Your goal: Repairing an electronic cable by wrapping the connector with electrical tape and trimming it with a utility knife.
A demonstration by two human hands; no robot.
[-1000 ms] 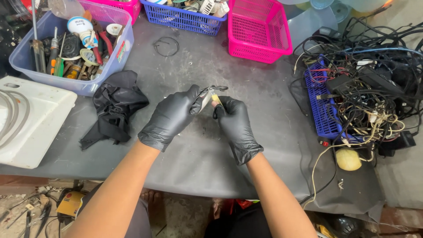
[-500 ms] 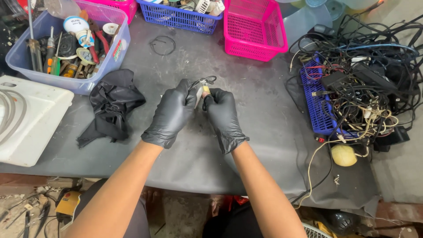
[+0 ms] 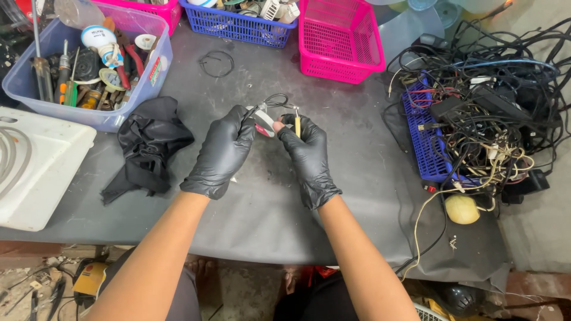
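The left hand, in a black glove, is closed around a small red-and-grey part with a thin black wire looping off its top; the right hand is pinched shut on a slim yellow-handled tool, held upright just beside that part. What the tool's tip meets cannot be made out, since the fingers are crowded over it. The step is best done with the part braced firmly, the wire kept away from the tip, and the tool pressed gently. Both are held above a dark grey table. A crumpled black cloth is seen to the left, a clear tub of tools behind it, a pink basket beyond, and a tangle of cables to the right.
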